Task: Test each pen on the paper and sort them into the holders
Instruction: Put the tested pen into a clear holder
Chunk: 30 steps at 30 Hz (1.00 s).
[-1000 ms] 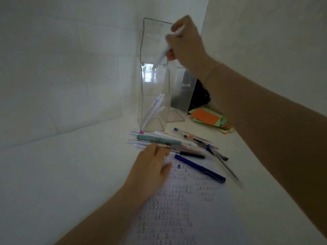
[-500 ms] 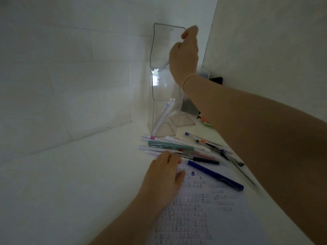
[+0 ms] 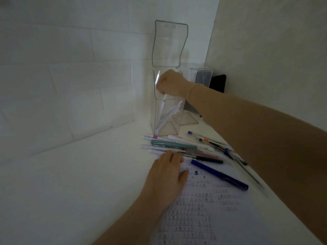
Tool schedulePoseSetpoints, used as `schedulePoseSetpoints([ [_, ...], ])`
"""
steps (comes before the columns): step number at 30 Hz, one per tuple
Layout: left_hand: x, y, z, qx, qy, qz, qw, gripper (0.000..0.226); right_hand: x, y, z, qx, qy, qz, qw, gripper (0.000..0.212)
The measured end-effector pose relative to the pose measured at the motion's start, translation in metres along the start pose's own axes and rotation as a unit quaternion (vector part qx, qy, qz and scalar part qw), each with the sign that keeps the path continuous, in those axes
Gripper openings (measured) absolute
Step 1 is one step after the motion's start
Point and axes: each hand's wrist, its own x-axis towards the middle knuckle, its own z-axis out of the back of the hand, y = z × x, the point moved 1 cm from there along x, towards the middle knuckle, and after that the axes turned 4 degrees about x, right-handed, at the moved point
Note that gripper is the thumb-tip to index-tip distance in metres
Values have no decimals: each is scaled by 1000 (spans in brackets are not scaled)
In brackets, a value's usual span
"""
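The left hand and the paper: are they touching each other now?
Touching. In the head view the left hand lies flat, with its palm and thumb resting on the upper edge of the paper, and no gap shows between them.

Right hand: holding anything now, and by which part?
Cannot tell. The right hand is curled at the clear holder mouth, blurred; no pen visibly gripped.

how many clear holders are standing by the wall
2. The tall clear holder stands nearer, with white pens inside and the right hand at its opening. The shorter clear holder stands behind it toward the corner, partly hidden by the arm.
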Motion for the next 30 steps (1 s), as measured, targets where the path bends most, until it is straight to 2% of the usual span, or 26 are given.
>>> schedulePoseSetpoints([
  [2,1,1,-1,-1,-4,4,1000,32,-25,-2,12,38,-192,73,978,19],
  [3,1,1,-1,-6,-6,8,1000,32,-42,-6,13,24,-239,93,966,20],
  [4,1,1,-1,-10,-8,10,1000,32,-60,-12,10,-19,-232,97,968,21],
  [5,1,1,-1,-11,-12,11,1000,32,-77,-22,2,-71,-180,91,977,21],
  [8,0,1,-2,-16,-13,16,1000,26,-123,-57,-27,-161,51,31,985,16],
  [10,2,-1,-5,-25,-33,6,999,23,-141,-74,-44,-156,134,20,978,18],
  [13,3,2,-12,-65,-86,2,994,31,-150,-88,-56,-137,137,46,980,27],
  [17,1,3,-11,-76,-73,14,994,25,-151,-90,-55,-200,138,67,968,10],
  [20,2,4,-5,-18,-53,50,997,39,-149,-88,-51,-281,117,85,949,14],
  [22,1,4,-1,12,-71,63,995,42,-151,-87,-40,-274,93,81,954,22],
  [24,1,3,1,54,-86,65,993,41,-153,-85,-25,-171,79,64,980,21],
  [26,1,2,2,71,-94,66,991,44,-156,-81,-8,-6,50,39,998,14],
  [27,2,1,3,70,-95,68,991,44,-158,-79,-1,99,34,24,994,10],
  [28,2,1,5,61,-92,75,991,43,-159,-78,4,213,20,7,977,10],
  [30,3,-1,9,36,-73,82,993,41,-161,-74,7,430,11,-37,902,17],
])
